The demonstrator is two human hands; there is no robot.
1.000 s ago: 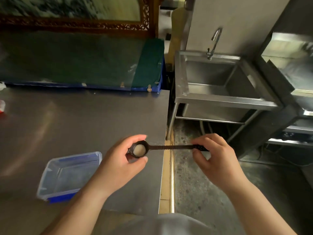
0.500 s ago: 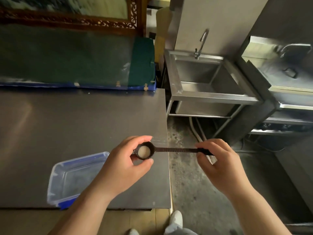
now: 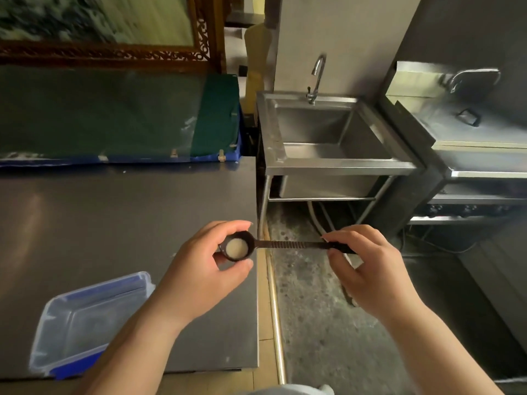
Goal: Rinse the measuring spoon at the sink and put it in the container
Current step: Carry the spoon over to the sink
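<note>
Fingers [image 3: 228, 226] of the left hand [image 3: 205, 277] curl around the bowl of the measuring spoon [image 3: 285, 245], index finger arched over its far rim and thumb pressed against its near rim, so the hand is closed on the bowl from both sides. Fingertips of the right hand [image 3: 368, 269] pinch the tail end of the handle between thumb and forefinger, the remaining fingers folded in underneath. Held thus at both ends, the spoon lies level and crosswise in front of the person, bowl upward, dark in colour, with a ribbed handle and a pale residue or filling visible inside the bowl. Its bowl sits above the right edge of the steel table [image 3: 114, 223]; its handle spans the gap over the concrete floor [image 3: 313, 323]. On the table at lower left rests the container [image 3: 85, 323], a clear rectangular plastic tub with blue trim, open on top, well apart from the spoon and partly hidden behind the left forearm. Farther back and to the right stands the sink [image 3: 328, 163], a stainless basin on a metal frame, with a curved tap [image 3: 318, 75] at its rear rim; no water is seen running. Spoon and sink are well apart. A second steel unit [image 3: 484, 149] stands to the right of the sink.
</note>
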